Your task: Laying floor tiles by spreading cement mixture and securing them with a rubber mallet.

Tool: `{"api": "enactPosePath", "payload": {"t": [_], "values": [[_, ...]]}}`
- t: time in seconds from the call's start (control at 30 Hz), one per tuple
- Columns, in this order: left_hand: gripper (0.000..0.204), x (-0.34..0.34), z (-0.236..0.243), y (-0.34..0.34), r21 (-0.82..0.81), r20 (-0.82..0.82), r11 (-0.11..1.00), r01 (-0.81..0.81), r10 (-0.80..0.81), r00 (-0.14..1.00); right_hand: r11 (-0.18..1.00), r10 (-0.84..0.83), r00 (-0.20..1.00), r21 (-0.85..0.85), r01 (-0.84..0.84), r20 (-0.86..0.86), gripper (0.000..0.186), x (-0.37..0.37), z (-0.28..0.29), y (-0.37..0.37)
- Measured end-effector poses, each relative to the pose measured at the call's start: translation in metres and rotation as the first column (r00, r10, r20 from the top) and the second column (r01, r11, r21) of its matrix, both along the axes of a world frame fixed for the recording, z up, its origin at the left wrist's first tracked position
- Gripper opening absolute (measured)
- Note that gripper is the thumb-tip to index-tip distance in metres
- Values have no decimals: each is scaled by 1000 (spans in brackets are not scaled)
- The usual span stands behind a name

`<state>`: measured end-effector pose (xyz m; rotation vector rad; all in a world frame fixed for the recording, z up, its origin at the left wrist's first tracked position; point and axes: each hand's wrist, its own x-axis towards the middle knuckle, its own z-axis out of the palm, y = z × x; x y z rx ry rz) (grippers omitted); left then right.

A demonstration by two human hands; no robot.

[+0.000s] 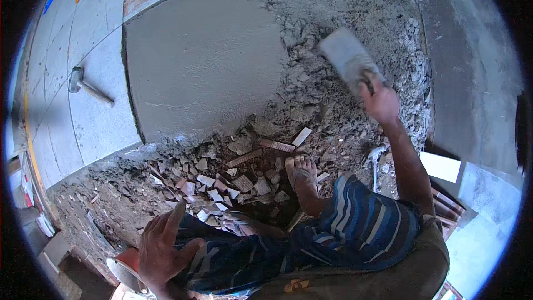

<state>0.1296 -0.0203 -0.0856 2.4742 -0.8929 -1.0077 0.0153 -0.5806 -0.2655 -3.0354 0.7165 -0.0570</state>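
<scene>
Out over the rough mortar [338, 116], the right hand [380, 103] is clenched on the handle of a trowel [347, 55], whose grey blade tilts above the lumpy mix beside the smoothed screed [205, 61]. Down by the knee, the left hand [164, 250] hangs loose with fingers spread, holding nothing, just above the striped shorts [355, 228]. To my eye the spreading would go best with the blade kept low and nearly flat, drawn from the finished patch into the lumps so the edge blends without a ridge, and with the weight kept off the wet part. A bare foot [302, 175] stands among broken tile pieces [222, 183] and rubble at the near side of the bed. Left of the screed lie pale floor tiles [83, 116] already set, with a mallet [83, 86] resting on them. A white tile [441, 166] leans at the right, near a bare concrete strip [466, 78]. Farther off, yellow and blue scraps sit on the tiles, too small to tell what they are.
</scene>
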Motion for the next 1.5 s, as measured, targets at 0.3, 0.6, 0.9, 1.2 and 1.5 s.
{"api": "enactPosePath", "payload": {"t": [0.3, 0.6, 0.9, 1.2, 1.5], "values": [[89, -21, 16, 9, 21, 45, 997, -71, 70, 997, 253, -404, 822, 815, 521, -401, 33, 17, -2, 121], [87, -45, 18, 19, 41, 109, 991, -131, 125, 986, 396, -179, 977, 918, -35, 115, 37, 5, -41, 139], [87, -56, 21, 19, 104, 71, 975, -195, 188, 980, -75, -459, 817, 932, 354, -348, 24, 25, -19, 135], [86, -40, 24, 6, 26, 165, 997, -75, 70, 984, 364, -296, 954, 919, 151, -39, 35, 6, -34, 121], [86, -45, 21, 18, 49, 138, 989, -136, 129, 982, 785, 192, 981, 600, -157, 6, 42, 30, -8, 157]]}}
